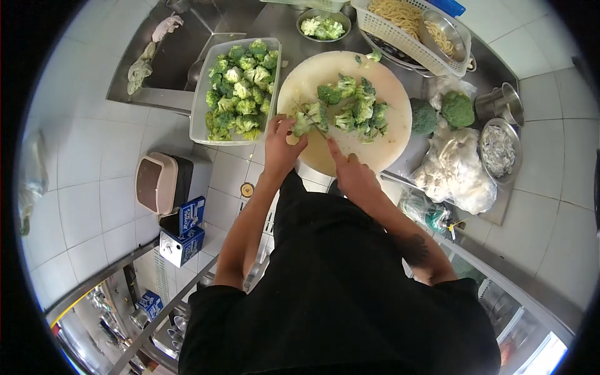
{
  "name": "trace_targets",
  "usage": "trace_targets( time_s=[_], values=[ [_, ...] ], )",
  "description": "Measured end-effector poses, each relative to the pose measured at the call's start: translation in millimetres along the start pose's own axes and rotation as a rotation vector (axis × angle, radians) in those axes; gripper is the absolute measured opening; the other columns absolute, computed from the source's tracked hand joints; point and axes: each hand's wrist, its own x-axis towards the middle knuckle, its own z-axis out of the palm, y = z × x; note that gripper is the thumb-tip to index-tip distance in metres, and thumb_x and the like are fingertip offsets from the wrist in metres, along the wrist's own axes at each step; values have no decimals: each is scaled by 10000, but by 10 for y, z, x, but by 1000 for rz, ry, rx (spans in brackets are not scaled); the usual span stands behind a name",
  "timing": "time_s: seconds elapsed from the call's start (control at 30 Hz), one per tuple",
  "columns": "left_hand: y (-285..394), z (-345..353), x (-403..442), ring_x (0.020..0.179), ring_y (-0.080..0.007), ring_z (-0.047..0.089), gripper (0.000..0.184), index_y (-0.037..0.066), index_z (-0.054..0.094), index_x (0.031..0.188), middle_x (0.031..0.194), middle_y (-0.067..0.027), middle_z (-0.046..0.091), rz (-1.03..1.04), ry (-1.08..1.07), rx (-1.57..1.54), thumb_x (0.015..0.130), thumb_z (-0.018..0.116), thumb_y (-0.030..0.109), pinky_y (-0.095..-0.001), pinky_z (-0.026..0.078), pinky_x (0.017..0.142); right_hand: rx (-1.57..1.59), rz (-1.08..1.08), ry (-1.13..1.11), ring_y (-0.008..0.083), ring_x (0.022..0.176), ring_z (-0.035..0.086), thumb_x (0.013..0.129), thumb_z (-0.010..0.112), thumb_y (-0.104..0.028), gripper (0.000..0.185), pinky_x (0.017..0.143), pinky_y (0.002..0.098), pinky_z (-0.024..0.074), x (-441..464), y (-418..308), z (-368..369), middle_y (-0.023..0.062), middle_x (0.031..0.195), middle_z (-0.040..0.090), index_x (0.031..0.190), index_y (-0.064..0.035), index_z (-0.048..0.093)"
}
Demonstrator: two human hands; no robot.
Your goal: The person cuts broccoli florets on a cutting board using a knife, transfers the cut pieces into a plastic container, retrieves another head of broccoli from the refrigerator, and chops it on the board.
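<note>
My left hand [285,145] steadies a piece of broccoli [304,122] with its fingertips at the left side of a round white cutting board [347,62]. In my right hand [354,177] is a knife [320,132], its thin blade pointing up and left against that piece; the handle is hidden in my fist. Cut broccoli florets [362,107] lie in a loose pile on the board, right of the blade. Left of the board, a clear plastic tub [194,119] is filled with more florets.
A sink [175,59] lies left of the tub. Behind the board are a bowl of cut stems [322,28] and a white basket [400,40] of noodles. Broccoli heads [458,109], a plastic bag [453,165] and a metal bowl [498,147] stand at right.
</note>
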Motion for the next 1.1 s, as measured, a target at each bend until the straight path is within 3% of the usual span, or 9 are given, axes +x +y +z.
trace_targets(
  time_s=[0.5,0.63,0.7,0.77,0.83,0.9,0.97,1.03,1.1],
  values=[
    [-10,-2,45,927,-332,670,441,13,615,1148,1208,-201,585,-19,-32,-8,762,807,107,-396,584,790,185,-76,48,480,821,679,959,520,-82,738,757,573,547,129,269,206,305,832,654,1623,-176,210],
    [-184,-200,209,871,-217,672,395,5,640,1106,1083,-135,638,-74,5,-166,770,819,108,-346,576,769,291,-75,113,495,799,673,977,501,-107,662,747,578,539,-80,280,38,315,845,671,1597,-129,269],
    [-326,-292,533,851,-172,666,367,9,658,1081,1006,-97,651,-151,6,-275,771,826,110,-311,561,738,403,-64,288,494,793,667,988,508,-132,631,759,574,531,-150,259,45,298,819,670,1586,-145,307],
    [-104,-464,1067,858,-155,672,378,21,669,1085,1000,-109,674,-139,-22,-73,758,835,111,-300,549,726,399,4,310,501,786,665,978,521,-122,630,753,581,523,-220,178,-17,303,785,665,1577,-147,329],
    [-199,-346,1739,875,-192,689,397,21,682,1069,1043,-140,702,-223,-154,-149,748,848,186,-330,552,760,459,103,378,507,788,664,974,523,-119,627,749,588,513,-232,88,-49,318,788,667,1572,-136,336],
    [-333,-46,2357,903,-211,694,415,14,687,1088,1014,-143,732,-43,-96,-27,796,834,270,-355,546,787,470,184,375,498,833,671,974,537,-109,630,779,558,519,-257,-31,-91,323,837,673,1573,-132,345],
    [-354,258,2876,953,-273,696,495,11,689,1128,1057,-157,732,-52,-121,58,797,823,354,-398,539,850,490,273,367,489,878,678,974,551,-99,633,810,529,525,-277,-128,-56,328,886,680,1574,-128,354],
    [-565,596,3274,975,-279,698,526,8,686,1151,1070,-163,730,-49,-158,65,794,823,370,-403,537,867,500,251,472,520,810,657,960,548,-88,636,752,580,513,-314,-203,36,335,816,671,1565,-120,355],
    [-549,756,3283,997,-286,699,558,5,683,1174,1084,-169,729,-46,-211,73,792,823,386,-408,535,883,515,297,515,514,818,659,959,554,-68,624,750,535,530,-368,-291,83,335,821,661,1557,-107,379]
  ],
)
